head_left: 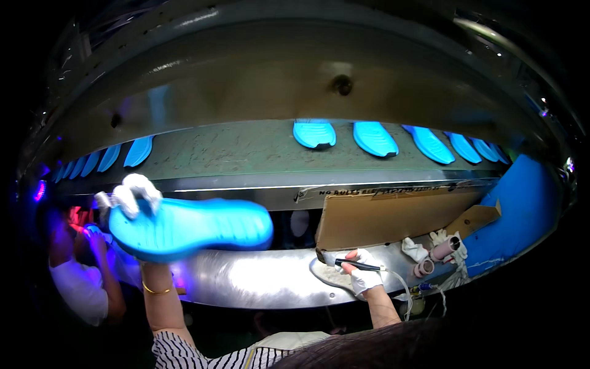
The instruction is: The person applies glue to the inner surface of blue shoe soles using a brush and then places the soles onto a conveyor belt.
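One blue sole (196, 229) in left hand (137, 195), black tool (364, 266) in right hand (367, 280)

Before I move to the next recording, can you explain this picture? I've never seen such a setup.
There is no robot here, just a person's two hands. One wide fisheye camera worn on the head looks down at them, so straight edges bend. The left hand, gloved, holds up a bright blue sole. The right hand, partly gloved, holds a black pen-like tool above a pale, sole-shaped piece on the metal bench. A cardboard box and pink containers are there too. Beyond, more blue soles line a green surface. Another person is at far left.
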